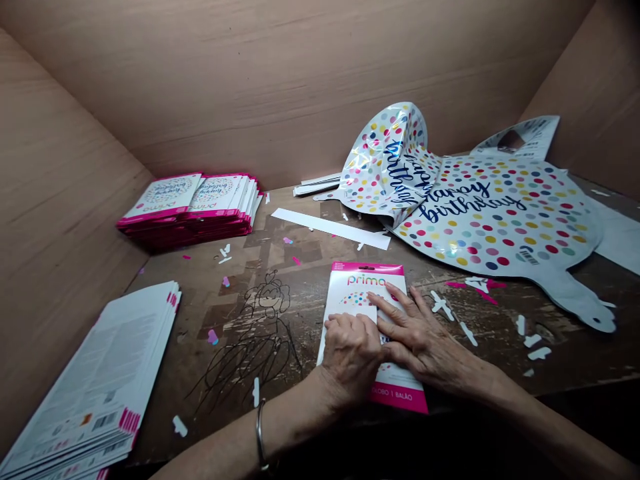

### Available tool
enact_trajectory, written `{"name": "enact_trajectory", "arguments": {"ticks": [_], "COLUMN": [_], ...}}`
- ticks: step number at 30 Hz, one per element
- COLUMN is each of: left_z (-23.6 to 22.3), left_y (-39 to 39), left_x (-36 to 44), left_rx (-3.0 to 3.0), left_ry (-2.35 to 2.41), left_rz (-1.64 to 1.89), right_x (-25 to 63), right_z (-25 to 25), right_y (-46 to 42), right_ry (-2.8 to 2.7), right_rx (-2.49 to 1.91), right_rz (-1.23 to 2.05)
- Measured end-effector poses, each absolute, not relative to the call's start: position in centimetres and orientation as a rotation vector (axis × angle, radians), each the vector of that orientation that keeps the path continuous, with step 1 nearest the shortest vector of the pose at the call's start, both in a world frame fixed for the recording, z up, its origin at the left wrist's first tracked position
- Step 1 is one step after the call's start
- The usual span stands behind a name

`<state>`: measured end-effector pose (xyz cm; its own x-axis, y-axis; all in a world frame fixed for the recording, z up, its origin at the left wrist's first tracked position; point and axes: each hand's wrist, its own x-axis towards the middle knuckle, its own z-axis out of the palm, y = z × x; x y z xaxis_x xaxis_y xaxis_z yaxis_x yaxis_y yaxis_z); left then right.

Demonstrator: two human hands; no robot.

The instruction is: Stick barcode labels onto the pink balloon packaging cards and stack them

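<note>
A flat white and pink balloon package (345,283), printed "prima" at the top and "globo | balão" at the bottom, lies face up near the table's front edge. My left hand (353,350) is closed in a fist over its middle. A small white piece (371,311) sticks out above the knuckles, covering part of the dotted print; the fist hides the rest of it, so its kind is unclear. My right hand (413,333) rests flat on the package's right half, fingers spread. Uninflated dotted "happy birthday" foil balloons (500,213) lie behind it to the right.
Stacked packages (190,203) stand at the back left, against the wooden wall (280,80). Another pile of packages (100,373), backs up, lies at the front left. A white strip (330,229) and small paper scraps (440,305) are scattered over the drawn-on table (200,353).
</note>
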<state>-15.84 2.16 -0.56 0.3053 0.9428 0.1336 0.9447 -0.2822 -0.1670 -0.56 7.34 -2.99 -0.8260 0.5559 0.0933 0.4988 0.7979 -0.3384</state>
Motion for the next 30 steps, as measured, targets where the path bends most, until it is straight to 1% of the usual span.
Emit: {"name": "enact_trajectory", "arguments": {"ticks": [5,12,20,26,30], "left_z": [-1.1,-1.5,-1.8,-1.7,-1.4], "left_y": [0.5,-0.3,-0.6,-0.9,-0.5], "left_x": [-18.6,-21.2,-22.5,-22.4,-22.5], "left_rx": [-2.45,-2.709,-2.862,-2.909,-2.971], "left_ry": [-1.676,-1.63,-1.544,-1.522,-1.513], "left_rz": [-0.403,-0.556,-0.65,-0.56,-0.438], "right_x": [-0.5,-0.5,-0.5,-0.6,-0.8], "right_z": [-2.6,-2.7,-2.7,-2.6,-2.4], "right_y": [7.4,7.4,7.4,7.4,7.3], "right_ry": [-2.833,-2.829,-2.829,-2.836,-2.878], "right_rx": [-0.839,-0.835,-0.825,-0.828,-0.831], "right_rz": [0.484,0.469,0.48,0.476,0.455]}}
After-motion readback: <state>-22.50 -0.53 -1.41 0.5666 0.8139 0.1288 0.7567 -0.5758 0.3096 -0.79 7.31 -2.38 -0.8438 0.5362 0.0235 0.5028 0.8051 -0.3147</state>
